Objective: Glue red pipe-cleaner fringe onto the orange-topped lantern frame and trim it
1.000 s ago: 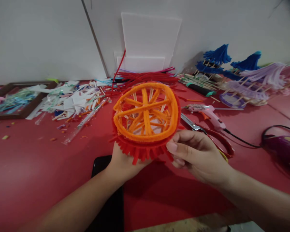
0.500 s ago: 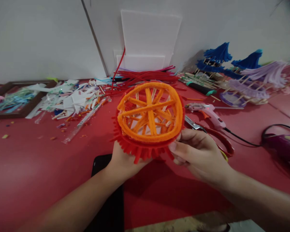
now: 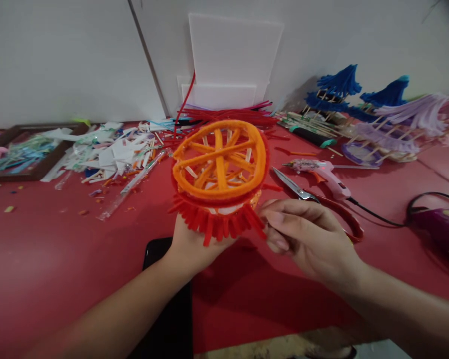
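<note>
A round wheel-like frame of orange pipe cleaners (image 3: 219, 167), with crossed spokes on top, is held up above the table. Short red pipe-cleaner strips (image 3: 213, 224) make a fringe around its lower edge. My left hand (image 3: 194, 247) grips it from underneath, its fingers largely hidden by the frame and fringe. Beside the fringe's right end, my right hand (image 3: 303, 232) has thumb and fingers pinched together. Its fingertips are close to the last red strips; what they hold, if anything, I cannot make out.
Scissors (image 3: 295, 187) and a pink glue gun (image 3: 322, 174) lie to the right. Red pipe cleaners (image 3: 224, 116) are piled at the back. Scraps (image 3: 108, 152) and a brown frame (image 3: 33, 174) sit left. Blue umbrella-like pieces (image 3: 338, 82) stand back right; a black phone-like slab (image 3: 168, 309) lies below.
The orange frame has moved slightly left and tilted, showing more of its side and fringe. My right fingers have come away from its rim to the fringe's end.
</note>
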Available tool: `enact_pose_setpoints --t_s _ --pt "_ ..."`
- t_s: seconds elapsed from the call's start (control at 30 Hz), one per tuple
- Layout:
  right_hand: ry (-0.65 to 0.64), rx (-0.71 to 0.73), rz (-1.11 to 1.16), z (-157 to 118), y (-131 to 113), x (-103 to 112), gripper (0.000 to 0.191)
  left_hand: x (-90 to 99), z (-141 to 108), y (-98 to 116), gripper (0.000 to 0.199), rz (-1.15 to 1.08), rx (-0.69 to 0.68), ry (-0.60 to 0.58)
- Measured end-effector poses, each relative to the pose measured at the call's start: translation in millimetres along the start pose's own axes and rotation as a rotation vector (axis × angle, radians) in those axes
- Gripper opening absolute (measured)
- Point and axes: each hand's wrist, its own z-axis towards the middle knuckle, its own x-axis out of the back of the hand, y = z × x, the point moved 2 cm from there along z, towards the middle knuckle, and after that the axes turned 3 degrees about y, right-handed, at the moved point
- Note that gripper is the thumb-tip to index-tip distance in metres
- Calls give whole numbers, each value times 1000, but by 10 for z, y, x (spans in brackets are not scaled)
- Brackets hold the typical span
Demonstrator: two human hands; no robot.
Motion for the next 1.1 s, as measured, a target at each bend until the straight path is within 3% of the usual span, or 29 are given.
enact_pose_setpoints --t_s 0.1,0.23,0.3,0.37,0.47,0.6,0.77,0.97,1.1 --pt "-93 128 -387 17 -100 55 9 1 15 -46 21 -9 -14 59" --pt "-472 199 -1168 49 -143 105 11 -35 85 -39 13 -58 -122 138" --pt "-602 176 -1325 64 -94 131 11 -47 110 -29 12 -44 -166 165" --pt "-636 175 -1361 81 -39 139 11 -58 118 -15 14 -36 -177 160" --pt "-557 245 -1287 100 -19 117 18 -64 102 20 17 -36 -157 167" --pt "-240 365 -847 89 -111 97 5 -60 77 75 28 -51 -112 160" --pt "-153 206 -223 46 -92 76 5 -59 67 138 34 -39 -131 85" --pt "-67 168 -49 45 -58 71 8 -122 47 174 22 -106 -76 -77" --pt "-34 209 -83 14 -55 76 10 -103 37 112 25 -97 -9 -72"
